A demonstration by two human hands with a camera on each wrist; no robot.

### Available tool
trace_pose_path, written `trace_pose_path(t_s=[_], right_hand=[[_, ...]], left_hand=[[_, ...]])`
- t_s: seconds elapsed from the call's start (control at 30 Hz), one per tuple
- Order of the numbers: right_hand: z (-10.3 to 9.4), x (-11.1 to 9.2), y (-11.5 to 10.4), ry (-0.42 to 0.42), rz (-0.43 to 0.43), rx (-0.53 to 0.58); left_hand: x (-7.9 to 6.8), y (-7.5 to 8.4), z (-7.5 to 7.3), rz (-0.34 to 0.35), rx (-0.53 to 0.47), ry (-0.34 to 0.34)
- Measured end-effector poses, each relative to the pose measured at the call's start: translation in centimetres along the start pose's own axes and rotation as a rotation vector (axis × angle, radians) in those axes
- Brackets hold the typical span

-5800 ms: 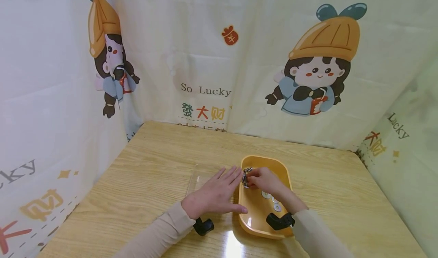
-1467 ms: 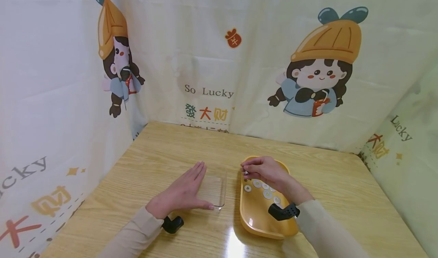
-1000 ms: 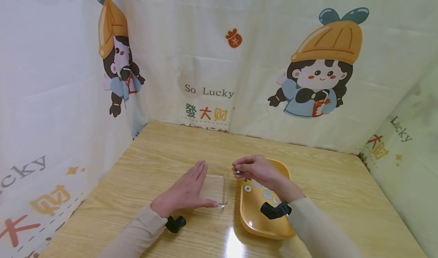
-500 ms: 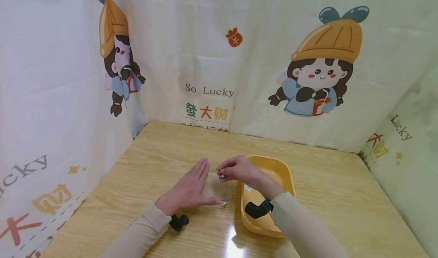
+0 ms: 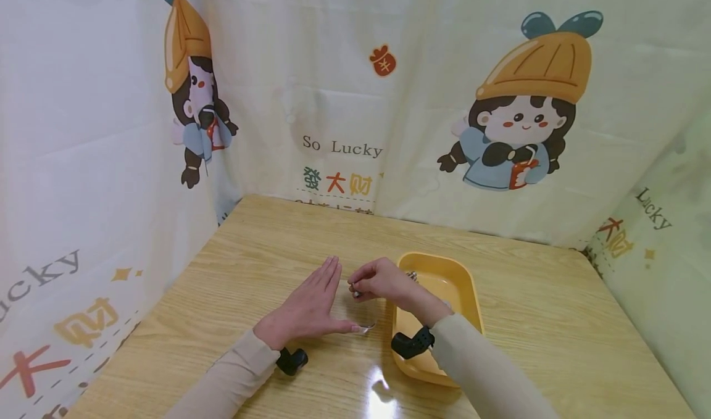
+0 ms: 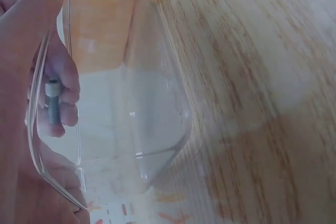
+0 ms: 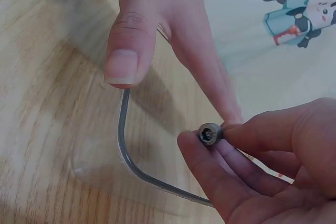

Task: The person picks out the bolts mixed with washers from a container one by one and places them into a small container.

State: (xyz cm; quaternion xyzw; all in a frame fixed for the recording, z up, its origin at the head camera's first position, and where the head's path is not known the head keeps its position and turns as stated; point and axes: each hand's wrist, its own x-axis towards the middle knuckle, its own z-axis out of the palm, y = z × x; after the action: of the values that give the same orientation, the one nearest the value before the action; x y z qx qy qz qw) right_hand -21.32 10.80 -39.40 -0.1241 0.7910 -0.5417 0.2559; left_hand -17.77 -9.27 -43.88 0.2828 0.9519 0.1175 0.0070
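Bolt (image 6: pixel 53 98) pinched in right grip (image 5: pixel 380 281), over clear box (image 7: pixel 123 124); left grip (image 5: pixel 304 311) spread, touching box. Left wrist view shows thread (image 6: pixel 53 111); right wrist, end-on, shows socket (image 7: pixel 207 134).

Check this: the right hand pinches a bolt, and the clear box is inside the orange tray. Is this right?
Not inside: the head view shows the clear box beside the orange tray, to its left. The right hand pinches a bolt.

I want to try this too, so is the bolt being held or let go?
Held: in the right wrist view, the right hand pinches the bolt, its socket end showing.
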Motion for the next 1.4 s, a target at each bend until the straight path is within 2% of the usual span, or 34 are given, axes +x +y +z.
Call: trace_pose_path(t_s=[0.2, 0.73, 1.0, 1.2, 1.4], right_hand=[[0.0, -0.2, 0.0, 0.004, -0.005, -0.013], [-1.1, -1.2, -0.4, 0.003, -0.006, 0.082], [-2.5, -2.0, -0.3, -0.002, -0.026, 0.122], [-3.8, -2.6, -0.2, 0.047, -0.018, 0.147], [-4.9, -3.4, -0.1, 0.072, -0.029, 0.145]], left_hand=[[-0.1, 0.2, -0.3, -0.002, -0.007, -0.003], [0.0, 0.2, -0.2, -0.008, -0.04, -0.005], [0.0, 0.2, 0.0, -0.009, -0.068, 0.002], [0.0, 0.5, -0.5, -0.019, -0.088, -0.008], [0.1, 0.7, -0.9, 0.008, -0.106, 0.005]])
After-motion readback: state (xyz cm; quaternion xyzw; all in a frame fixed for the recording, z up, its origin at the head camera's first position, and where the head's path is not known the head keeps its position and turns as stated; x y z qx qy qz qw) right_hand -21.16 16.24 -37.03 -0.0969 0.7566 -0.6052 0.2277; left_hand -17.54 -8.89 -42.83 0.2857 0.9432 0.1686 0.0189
